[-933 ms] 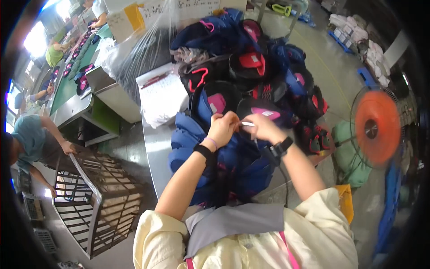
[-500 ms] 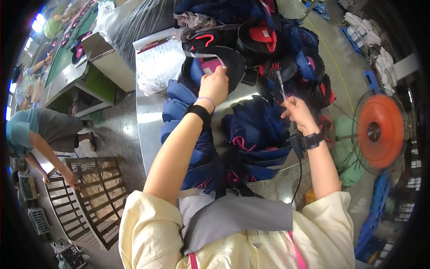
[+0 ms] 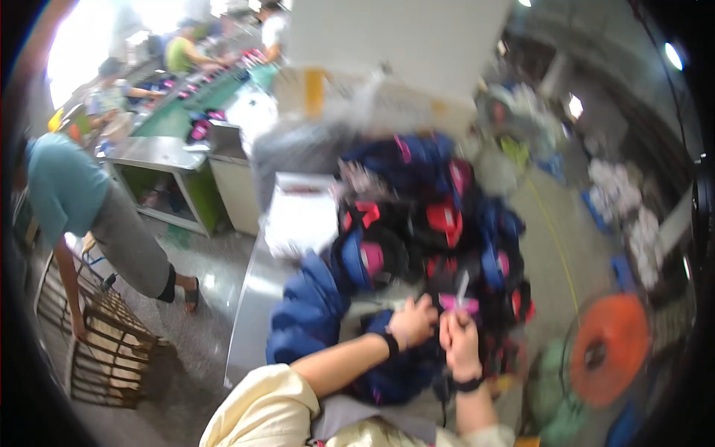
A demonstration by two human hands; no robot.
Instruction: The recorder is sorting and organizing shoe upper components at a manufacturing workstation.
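While the white paper pad (image 3: 302, 223) lies flat by the left edge of the metal tabletop (image 3: 244, 335), presumably to keep it clear of the shoes, both hands work to its right and nearer the body. The right hand (image 3: 459, 343) is closed around a slim pale tool (image 3: 463, 287), its shaft standing up out of the fist; such a grip probably leaves the tip free and in sight. Beyond the fist, right of the pad, a bright pink patch (image 3: 450, 302) shows against dark shoes, though blur hides whether the tool touches it. The left hand (image 3: 413, 322) is just beside the right, between it and the pad, fingers bent inward; I cannot tell whether they grip anything. Just nearer than the pad, a row of blue shoes (image 3: 305, 316) overlaps piece on piece, likely so that each props the next and takes little room. More blue shoes (image 3: 391, 380) lie below the left hand, farther from the pad. Right of the pad rises a mixed heap of dark shoes (image 3: 447, 223), some showing red, apparently piled loosely. Well left of the pad, a co-worker (image 3: 71, 182) bends over a slatted crate (image 3: 72, 369), one arm reaching down to it.
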